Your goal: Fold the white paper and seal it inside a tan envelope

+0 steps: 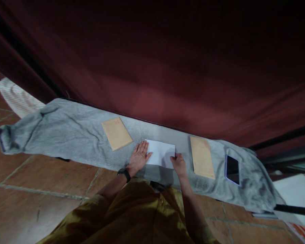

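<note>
While my left hand (138, 156) lies flat with its fingers (143, 148) spread wide on the left edge of the paper (161, 153), my right hand (178, 163) sits at the paper's near right corner with its fingers curled; I cannot tell whether they pinch the corner or only press on it. I see the white paper lying flat in the middle of the grey cloth (66, 132) that covers the worktop (182, 141), right in front of me. One brown envelope (116, 133) lies near it on the left and a second envelope (202, 157) near it on the right, neither touching it. My judgement is that the work is at an early or middle point: the paper is laid out and held down, possibly already folded to a small rectangle, though no crease shows clearly, and it is not inside either envelope. Both envelopes look flat and untouched. A phone (232, 169) rests face up beyond the right envelope, well apart from my hands, and a watch (124, 173) sits on my left wrist.
</note>
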Motion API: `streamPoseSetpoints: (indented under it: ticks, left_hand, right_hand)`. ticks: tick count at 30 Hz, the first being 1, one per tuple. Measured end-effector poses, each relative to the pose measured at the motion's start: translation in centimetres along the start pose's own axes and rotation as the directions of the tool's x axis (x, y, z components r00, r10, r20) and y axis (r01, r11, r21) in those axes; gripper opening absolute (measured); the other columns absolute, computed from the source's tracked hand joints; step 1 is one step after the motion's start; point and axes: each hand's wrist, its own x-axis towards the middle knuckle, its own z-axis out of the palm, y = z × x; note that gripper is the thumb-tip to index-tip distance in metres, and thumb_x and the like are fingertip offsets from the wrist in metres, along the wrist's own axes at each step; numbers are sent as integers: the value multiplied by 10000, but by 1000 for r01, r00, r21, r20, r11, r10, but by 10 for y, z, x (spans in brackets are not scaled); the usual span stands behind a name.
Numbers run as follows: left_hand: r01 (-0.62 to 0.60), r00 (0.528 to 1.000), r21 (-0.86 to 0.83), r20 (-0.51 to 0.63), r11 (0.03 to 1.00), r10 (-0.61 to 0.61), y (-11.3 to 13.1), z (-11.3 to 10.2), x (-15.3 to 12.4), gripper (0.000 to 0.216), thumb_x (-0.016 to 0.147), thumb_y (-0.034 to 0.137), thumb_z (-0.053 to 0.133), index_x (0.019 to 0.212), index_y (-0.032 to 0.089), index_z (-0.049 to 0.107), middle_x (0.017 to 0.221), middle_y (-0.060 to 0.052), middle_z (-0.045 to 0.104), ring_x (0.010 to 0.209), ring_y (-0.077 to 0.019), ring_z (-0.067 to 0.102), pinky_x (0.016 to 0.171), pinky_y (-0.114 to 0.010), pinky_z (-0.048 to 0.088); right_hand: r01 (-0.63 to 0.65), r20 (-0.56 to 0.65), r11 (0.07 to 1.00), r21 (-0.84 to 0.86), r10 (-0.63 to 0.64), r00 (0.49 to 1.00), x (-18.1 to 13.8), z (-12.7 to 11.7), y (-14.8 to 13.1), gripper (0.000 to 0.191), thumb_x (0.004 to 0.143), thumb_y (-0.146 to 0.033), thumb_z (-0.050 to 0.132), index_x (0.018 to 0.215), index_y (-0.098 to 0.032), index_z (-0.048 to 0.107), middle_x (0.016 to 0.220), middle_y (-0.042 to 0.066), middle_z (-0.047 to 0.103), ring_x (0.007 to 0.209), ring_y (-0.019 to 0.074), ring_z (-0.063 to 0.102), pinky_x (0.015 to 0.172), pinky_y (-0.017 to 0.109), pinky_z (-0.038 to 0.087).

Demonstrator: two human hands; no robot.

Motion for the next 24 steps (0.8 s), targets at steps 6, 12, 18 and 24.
streamPoseSetpoints:
  ticks: [6, 12, 18, 24]
  left_hand:
    - [7, 998, -109, -54, 994, -13, -4, -4, -2, 653, 1075, 483, 261, 1614, 115, 277, 1651, -179, 346, 1533, -270, 334, 1250, -487, 292]
    - [81, 977, -319, -161, 944, -138, -12, -8, -5, 626, 1083, 469, 269, 1642, 200, 186, 1692, -126, 277, 1539, -236, 321, 1218, -440, 380]
    - [47, 974, -451, -176, 891, -141, -13, -16, -14, 567, 1064, 315, 306, 1622, 229, 259, 1678, -83, 324, 1537, -206, 324, 1247, -443, 343]
    - [-161, 986, -450, -38, 878, 161, 4, -23, -44, 693, 848, 72, 456, 1511, 270, 489, 1590, -31, 477, 1450, -188, 464, 1191, -397, 444]
  right_hand:
    - [31, 42, 969, 247, -43, 998, 9, -24, -8, 267, 944, -373, 495, 862, -192, 673, 723, 18, 720, 667, 185, 666, 607, 258, 500]
    - [270, -385, 884, 382, -113, 916, 18, -91, -28, 387, 1031, -476, 444, 1102, -169, 670, 993, 102, 747, 900, 223, 685, 802, 326, 539]
    - [571, -161, 813, 110, -553, 818, -17, -90, -22, 299, 1061, -273, 424, 1097, -238, 719, 1121, 83, 747, 1029, 219, 685, 959, 380, 533]
    - [632, 49, 770, 92, -637, 769, -63, -57, 3, 255, 1029, -180, 490, 1099, -253, 724, 1091, 58, 759, 966, 208, 711, 892, 350, 568]
